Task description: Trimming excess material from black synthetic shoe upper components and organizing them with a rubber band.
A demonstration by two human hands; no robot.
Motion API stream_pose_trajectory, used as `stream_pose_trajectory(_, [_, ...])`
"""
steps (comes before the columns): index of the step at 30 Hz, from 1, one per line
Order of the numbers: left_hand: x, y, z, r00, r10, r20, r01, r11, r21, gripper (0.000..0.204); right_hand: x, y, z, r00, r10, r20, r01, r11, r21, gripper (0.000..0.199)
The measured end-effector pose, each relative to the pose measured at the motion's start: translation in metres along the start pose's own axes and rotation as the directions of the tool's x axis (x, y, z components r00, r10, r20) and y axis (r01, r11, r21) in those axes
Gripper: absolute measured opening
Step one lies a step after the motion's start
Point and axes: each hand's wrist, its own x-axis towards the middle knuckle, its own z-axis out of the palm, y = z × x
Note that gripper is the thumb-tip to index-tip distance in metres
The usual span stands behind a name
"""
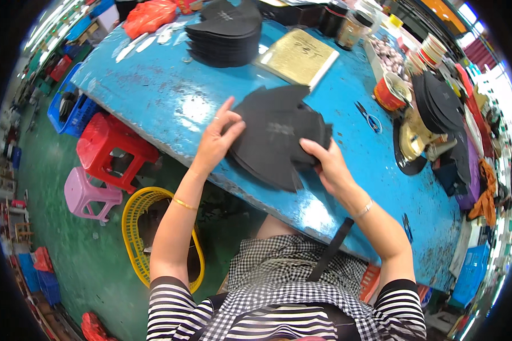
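Observation:
A fanned stack of thin black cut sheets (273,133), with a pale mark on the top piece, is tilted over the blue table in front of me. My right hand (327,162) grips its right edge, thumb on top and fingers hidden underneath. At the left edge is my left hand (221,133), its index finger raised and thumb apart, close to the sheets; whether it touches them I cannot tell. A taller, neat pile of similar black pieces (224,42) stands at the far side.
Beyond the sheets lies a gold-covered flat pad (298,54). Blue-handled snips (370,117), a red tin (391,92) and dark jars (352,29) sit to the right. Left of the table (131,85) stand a red stool (111,145), a pink stool (91,190) and a yellow basket (132,227).

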Motion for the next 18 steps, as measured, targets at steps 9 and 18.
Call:
stream_pose_trajectory(9, [-0.051,0.059,0.177,0.93,-0.058,0.362,0.1,0.99,-0.098,0.011,-0.173,-0.028,-0.107,0.918,-0.083,-0.387,0.047,0.994,-0.102,0.042])
stream_pose_trajectory(18, [-0.069,0.063,0.24,0.899,0.028,0.437,-0.016,0.999,-0.033,0.01,-0.251,0.006,-0.148,0.89,-0.062,-0.453,0.027,0.996,-0.082,0.07])
